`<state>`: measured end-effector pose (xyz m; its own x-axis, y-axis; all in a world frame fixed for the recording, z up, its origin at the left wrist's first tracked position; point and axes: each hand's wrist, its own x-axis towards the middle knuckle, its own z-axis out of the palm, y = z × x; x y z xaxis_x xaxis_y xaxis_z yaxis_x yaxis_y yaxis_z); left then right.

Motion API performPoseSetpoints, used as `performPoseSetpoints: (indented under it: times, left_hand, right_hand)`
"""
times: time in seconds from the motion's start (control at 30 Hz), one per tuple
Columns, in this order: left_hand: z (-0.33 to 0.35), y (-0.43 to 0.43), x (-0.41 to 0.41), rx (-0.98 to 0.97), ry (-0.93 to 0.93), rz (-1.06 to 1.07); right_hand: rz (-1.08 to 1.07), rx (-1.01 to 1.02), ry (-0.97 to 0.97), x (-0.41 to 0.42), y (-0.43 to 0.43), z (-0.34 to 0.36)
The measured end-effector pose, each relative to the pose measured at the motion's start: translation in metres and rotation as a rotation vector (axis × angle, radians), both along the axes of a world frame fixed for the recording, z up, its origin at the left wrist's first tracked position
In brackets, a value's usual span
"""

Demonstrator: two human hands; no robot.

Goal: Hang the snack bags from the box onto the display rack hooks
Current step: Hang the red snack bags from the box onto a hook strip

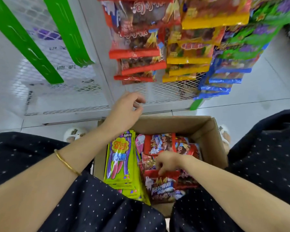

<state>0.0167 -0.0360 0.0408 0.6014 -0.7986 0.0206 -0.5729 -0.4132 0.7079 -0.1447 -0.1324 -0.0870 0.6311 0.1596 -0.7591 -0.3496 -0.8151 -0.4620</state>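
Head view: right hand pinches a red bag in the box, left hand hovers empty

Head camera looks down over both forearms at a cardboard box [206, 131] on the pale tiled floor [241, 111], between the person's knees and just in front of the display rack [65, 91].

The right hand [167, 162] reaches into the right half of the box. Its fingers are curled down and pinch the top red band of a red snack bag [162, 188]. That bag's long axis runs away from the person. Its pinched top edge points toward the rack, its bottom edge points back at the person, and the printed face is turned up to the camera. It lies over the near end of the box, on top of other red bags [159, 144] packed loosely behind and beside it.

The left hand [127, 106] is raised above the far left corner of the box, near the foot of the rack's white mesh. Its fingers are loosely bent and hold nothing. A thin gold bracelet [66, 162] sits on that forearm.

A stack of yellow-green lollipop bags [119, 164] fills the left side of the box, long axes also running away from the person.

On the rack hang columns of bags: red hanging bags [137, 52], yellow hanging bags [191, 59] to their right, then blue-edged hanging bags [224, 77]. Two green strips [24, 41] cross the mesh at the left.
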Motion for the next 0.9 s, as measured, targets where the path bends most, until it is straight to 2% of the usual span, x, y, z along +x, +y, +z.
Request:
performPoseSetpoints:
  times: [0.1,0.2,0.27,0.33,0.47,0.6,0.7,0.77,0.83,0.9]
  left_hand:
    - [0.004,-0.001,-0.003,0.078,0.072,-0.080]
    - [0.003,0.003,-0.011,0.327,0.184,-0.306]
    - [-0.001,0.006,-0.019,0.478,0.196,-0.412]
    - [-0.001,0.006,-0.026,0.500,0.149,-0.450]
    - [0.030,0.004,-0.022,0.332,0.048,-0.352]
    - [0.085,0.007,-0.007,0.170,0.123,-0.284]
    - [0.143,0.006,0.007,0.040,0.027,-0.231]
    - [0.189,0.000,0.025,-0.232,-0.031,-0.067]
    - [0.235,-0.011,0.047,-0.503,-0.213,0.129]
    - [0.275,-0.025,0.064,-0.634,-0.352,0.223]
  right_hand:
    - [-0.101,0.060,-0.032,0.006,-0.012,0.015]
    - [-0.240,0.132,-0.076,0.017,-0.026,0.056]
    - [-0.304,0.149,-0.192,0.021,-0.032,0.086]
    - [-0.371,0.162,-0.327,0.023,-0.037,0.110]
    - [-0.596,0.207,-0.506,0.018,-0.046,0.149]
    - [-0.820,0.348,-0.694,0.017,-0.048,0.194]
    - [-0.741,0.270,-0.871,0.028,-0.045,0.241]
    - [-0.665,0.193,-0.998,0.036,-0.044,0.278]
    - [-0.603,0.103,-1.142,0.046,-0.046,0.315]
    - [-0.550,0.024,-1.298,0.057,-0.048,0.349]
